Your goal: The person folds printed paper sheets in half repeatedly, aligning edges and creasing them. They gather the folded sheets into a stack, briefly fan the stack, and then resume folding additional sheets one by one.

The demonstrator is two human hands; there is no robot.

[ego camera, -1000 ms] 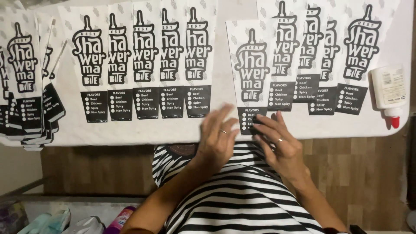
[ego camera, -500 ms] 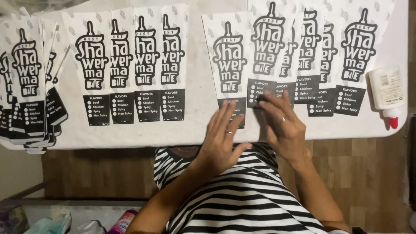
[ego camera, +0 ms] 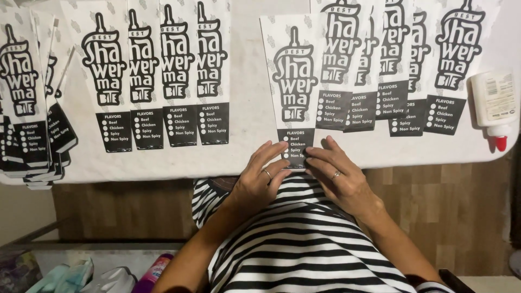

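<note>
Since the earlier pictures, one printed paper sleeve, white with black lettering and a black band at its narrow end (ego camera: 296, 87), has slid away from the row on the left and now lies by itself near the middle of the tabletop (ego camera: 244, 81), close to the row on the right. Both hands have come up to its near end, right at the front edge of the tabletop. It looks as if this sleeve is the one being worked on now.

At the left edge of the tabletop a stack of the same sleeves (ego camera: 32, 108) is fanned out, some hanging over the edge. Next to it is a tidy row of four sleeves (ego camera: 157, 76), each lapping over the next.

The left hand (ego camera: 260, 179), with a ring on one finger, lies flat with its fingers spread. Its fingertips press the bottom left corner of the lone sleeve. The right hand (ego camera: 339, 176), also with a ring, lies flat as well and presses the bottom right corner. Neither hand is closed around anything; they only hold the paper down.

Further right is another lapped row of sleeves (ego camera: 401, 65). At the right edge lies a white plastic glue bottle with a red tip (ego camera: 495, 106), on its side, tip toward the front edge. What is inside it cannot be seen.
</note>
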